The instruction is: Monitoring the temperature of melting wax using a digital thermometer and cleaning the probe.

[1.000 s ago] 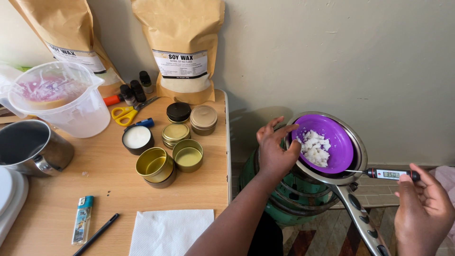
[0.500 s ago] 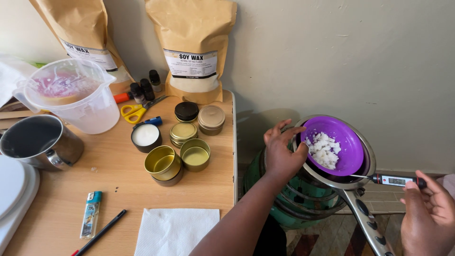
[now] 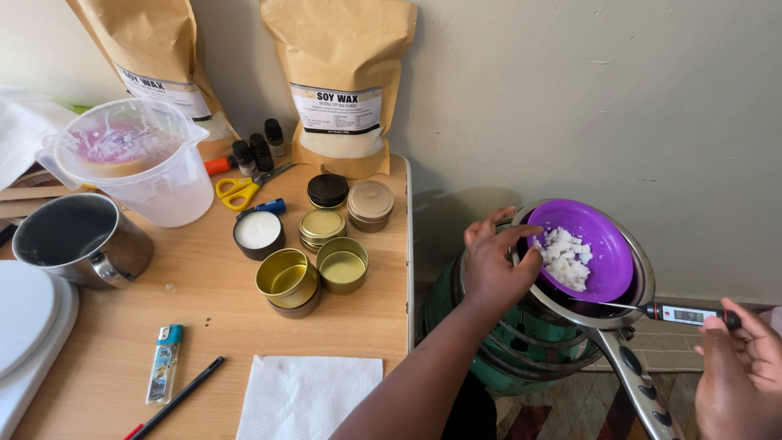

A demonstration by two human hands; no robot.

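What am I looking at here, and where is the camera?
No machine here: a person wears a camera on the head, so you look down at their own two hands. The left hand steadies the rim of a purple bowl of white wax flakes, which sits in a metal pan on a green stove. The right hand holds a digital probe thermometer with its tip under the bowl. On the wooden table lie gold tins, a plastic jug, a steel cup, yellow scissors, a lighter and a paper napkin. Two brown wax bags lean on the wall.
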